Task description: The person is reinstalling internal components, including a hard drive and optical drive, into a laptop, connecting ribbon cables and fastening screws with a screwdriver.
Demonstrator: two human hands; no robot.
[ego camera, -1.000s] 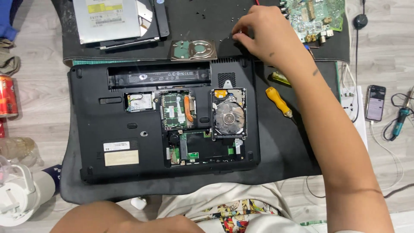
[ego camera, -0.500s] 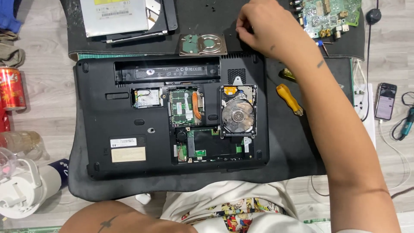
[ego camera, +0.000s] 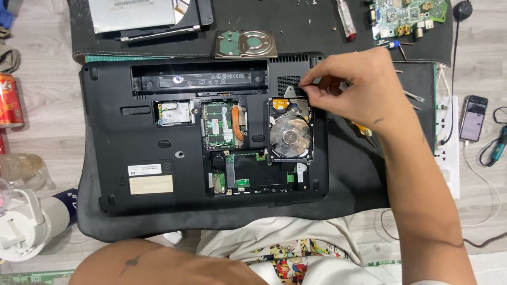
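A black laptop (ego camera: 132,132) lies upside down on a dark mat (ego camera: 348,179), its bottom covers off. The bay shows a bare hard drive (ego camera: 289,132) with its shiny platter, a green memory board (ego camera: 216,124) and a small wireless card (ego camera: 174,112). My right hand (ego camera: 354,87) hovers over the laptop's upper right corner. Its thumb and forefinger are pinched together just above the drive's top edge, beside a small metal tab (ego camera: 289,91). Whether anything tiny is between the fingertips is too small to tell. My left hand is out of view.
A hard drive cover plate (ego camera: 245,44), an optical drive (ego camera: 132,16), a red-handled screwdriver (ego camera: 346,18) and a green circuit board (ego camera: 409,13) lie on the far mat. A phone (ego camera: 472,119) and power strip (ego camera: 449,142) sit right. A red can (ego camera: 10,100) and white container (ego camera: 24,227) stand left.
My right hand has come down from the far mat to the top edge of the hard drive, fingers pinched. The camera view has shifted slightly.
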